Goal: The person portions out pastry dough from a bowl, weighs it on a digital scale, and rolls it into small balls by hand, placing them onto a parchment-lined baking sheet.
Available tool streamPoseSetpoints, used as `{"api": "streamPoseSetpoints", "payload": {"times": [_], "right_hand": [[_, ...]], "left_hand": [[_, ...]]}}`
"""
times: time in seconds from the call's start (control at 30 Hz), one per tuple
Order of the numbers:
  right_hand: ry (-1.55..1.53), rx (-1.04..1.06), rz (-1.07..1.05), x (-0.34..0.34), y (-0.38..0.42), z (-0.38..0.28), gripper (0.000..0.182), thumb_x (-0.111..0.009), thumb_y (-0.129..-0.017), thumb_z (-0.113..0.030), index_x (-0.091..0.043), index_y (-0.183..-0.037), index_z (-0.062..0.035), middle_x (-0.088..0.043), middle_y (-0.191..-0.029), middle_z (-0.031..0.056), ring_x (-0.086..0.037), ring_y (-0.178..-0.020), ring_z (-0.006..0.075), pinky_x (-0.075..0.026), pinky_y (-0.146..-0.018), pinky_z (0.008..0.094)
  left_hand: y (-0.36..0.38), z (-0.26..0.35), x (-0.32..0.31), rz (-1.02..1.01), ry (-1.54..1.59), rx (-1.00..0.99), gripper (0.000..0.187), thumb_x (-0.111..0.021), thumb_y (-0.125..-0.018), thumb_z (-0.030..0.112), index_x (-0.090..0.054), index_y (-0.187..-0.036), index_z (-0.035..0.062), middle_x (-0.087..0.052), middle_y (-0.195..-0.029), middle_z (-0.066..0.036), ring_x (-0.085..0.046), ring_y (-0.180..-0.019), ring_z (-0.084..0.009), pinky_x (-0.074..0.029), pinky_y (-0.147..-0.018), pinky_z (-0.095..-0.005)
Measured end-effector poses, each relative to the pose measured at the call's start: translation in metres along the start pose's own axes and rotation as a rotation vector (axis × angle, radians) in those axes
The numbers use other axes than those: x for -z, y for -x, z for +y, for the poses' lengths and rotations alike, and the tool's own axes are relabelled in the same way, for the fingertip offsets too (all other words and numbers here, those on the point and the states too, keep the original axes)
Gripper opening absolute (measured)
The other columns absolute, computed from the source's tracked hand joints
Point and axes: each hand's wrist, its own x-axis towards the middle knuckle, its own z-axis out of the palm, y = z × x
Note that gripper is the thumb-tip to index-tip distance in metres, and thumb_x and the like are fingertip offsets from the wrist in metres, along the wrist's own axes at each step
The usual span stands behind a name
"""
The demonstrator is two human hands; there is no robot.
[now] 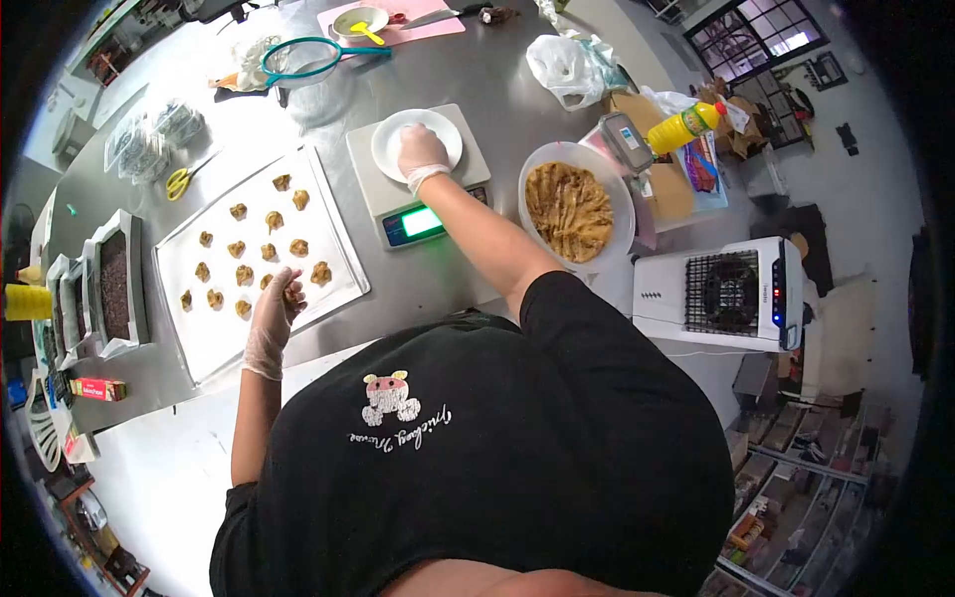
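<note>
My left hand (274,320), in a clear glove, is at the near edge of a paper-lined tray (199,338). Its fingers are closed around a lump of brown dough (295,294), which they partly cover. Several small dough lumps (244,275) lie in loose rows on the tray. My right hand (424,154), also gloved, is over a white plate (390,149) on a digital scale (370,189) with a lit green display. Its fingers are closed and pointed down; what they hold is hidden. Right of the scale, a white bowl (624,224) holds a large brown dough mass (569,211).
Left of the tray are yellow scissors (179,183), plastic containers (149,149) and lined loaf pans (111,289). A teal-rimmed sieve (303,60) lies at the back. On the right are a plastic bag (565,72), a yellow bottle (684,127) and a white air cooler (711,294).
</note>
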Motion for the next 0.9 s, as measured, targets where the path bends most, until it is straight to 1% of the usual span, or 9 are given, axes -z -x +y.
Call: {"api": "streamPoseSetpoints", "payload": {"times": [0.13,0.17,0.2,0.3,0.37,0.47,0.7,0.83,0.9], "right_hand": [[-0.304,0.022,0.078,-0.004,-0.001,0.019,0.022,-0.044,-0.083,-0.015,-0.062,-0.086,-0.0007,-0.060,-0.087,0.0253,-0.057,-0.088,0.0399,-0.046,-0.079,0.0455],[-0.397,-0.012,0.124,-0.006,0.001,0.023,0.021,-0.047,-0.084,-0.016,-0.062,-0.087,0.0000,-0.060,-0.090,0.0255,-0.057,-0.089,0.0400,-0.045,-0.080,0.0453],[-0.400,-0.107,0.114,0.026,0.013,0.002,0.021,-0.050,-0.083,-0.017,-0.062,-0.088,0.0003,-0.060,-0.092,0.0239,-0.057,-0.089,0.0383,-0.044,-0.081,0.0438],[-0.384,0.153,0.139,0.023,0.009,-0.008,0.015,-0.057,-0.080,-0.013,-0.064,-0.088,-0.0019,-0.062,-0.090,0.0176,-0.059,-0.086,0.0319,-0.046,-0.078,0.0383],[-0.416,0.297,0.082,0.035,0.017,-0.053,0.013,-0.059,-0.079,-0.012,-0.064,-0.086,-0.0028,-0.062,-0.088,0.0159,-0.059,-0.084,0.0301,-0.047,-0.076,0.0371],[-0.557,0.362,-0.049,0.030,0.030,-0.110,0.010,-0.061,-0.077,-0.011,-0.064,-0.084,-0.0039,-0.061,-0.086,0.0130,-0.059,-0.082,0.0287,-0.048,-0.074,0.0364],[-0.664,0.933,-0.543,-0.010,0.071,-0.237,0.020,-0.059,-0.079,-0.017,-0.062,-0.095,-0.0059,-0.060,-0.101,0.0100,-0.057,-0.094,0.0283,-0.045,-0.082,0.0350],[-0.685,1.279,-0.632,-0.037,0.109,-0.291,0.025,-0.057,-0.078,-0.015,-0.061,-0.102,-0.0098,-0.059,-0.112,0.0068,-0.056,-0.103,0.0268,-0.044,-0.089,0.0351],[-0.657,1.329,-0.629,-0.045,0.120,-0.303,0.027,-0.056,-0.077,-0.013,-0.061,-0.103,-0.0109,-0.058,-0.115,0.0062,-0.055,-0.105,0.0259,-0.043,-0.090,0.0360]], "left_hand": [[-0.003,0.001,0.013,-0.025,0.207,0.032,0.016,-0.054,-0.085,0.020,-0.052,-0.092,0.0057,-0.043,-0.066,0.005,-0.041,-0.061,-0.0067,-0.034,-0.060,-0.0221],[-0.014,-0.010,0.029,-0.202,0.316,-0.006,0.016,-0.054,-0.084,0.016,-0.052,-0.095,0.0045,-0.047,-0.073,0.003,-0.046,-0.067,-0.0080,-0.037,-0.065,-0.0230],[0.004,0.000,0.015,-0.092,0.308,-0.012,0.018,-0.052,-0.080,0.009,-0.051,-0.097,0.0031,-0.050,-0.084,-0.001,-0.049,-0.076,-0.0101,-0.041,-0.072,-0.0249],[0.010,-0.010,0.023,-0.072,0.275,-0.016,0.048,-0.046,-0.072,-0.005,-0.043,-0.119,-0.0072,-0.051,-0.108,-0.013,-0.053,-0.100,-0.0209,-0.042,-0.091,-0.0294],[0.022,-0.009,0.020,-0.065,0.146,0.022,0.052,-0.040,-0.072,-0.010,-0.041,-0.123,-0.0055,-0.048,-0.116,-0.014,-0.053,-0.106,-0.0227,-0.045,-0.090,-0.0293],[0.040,-0.016,0.020,-0.108,0.040,0.046,0.054,-0.051,-0.080,0.002,-0.036,-0.131,-0.0011,-0.049,-0.119,-0.013,-0.052,-0.109,-0.0219,-0.046,-0.091,-0.0296],[0.068,-0.029,0.043,-0.085,-0.130,0.056,0.051,-0.056,-0.083,0.019,-0.042,-0.129,0.0015,-0.056,-0.112,-0.008,-0.056,-0.100,-0.0143,-0.045,-0.082,-0.0266],[0.081,-0.043,0.056,-0.011,0.012,0.036,0.049,-0.055,-0.081,0.017,-0.046,-0.126,-0.0006,-0.056,-0.112,-0.007,-0.056,-0.099,-0.0143,-0.044,-0.085,-0.0260],[0.081,-0.055,0.066,0.012,0.099,-0.012,0.045,-0.053,-0.079,0.013,-0.049,-0.122,-0.0026,-0.056,-0.113,-0.009,-0.056,-0.100,-0.0155,-0.043,-0.088,-0.0267]]}}
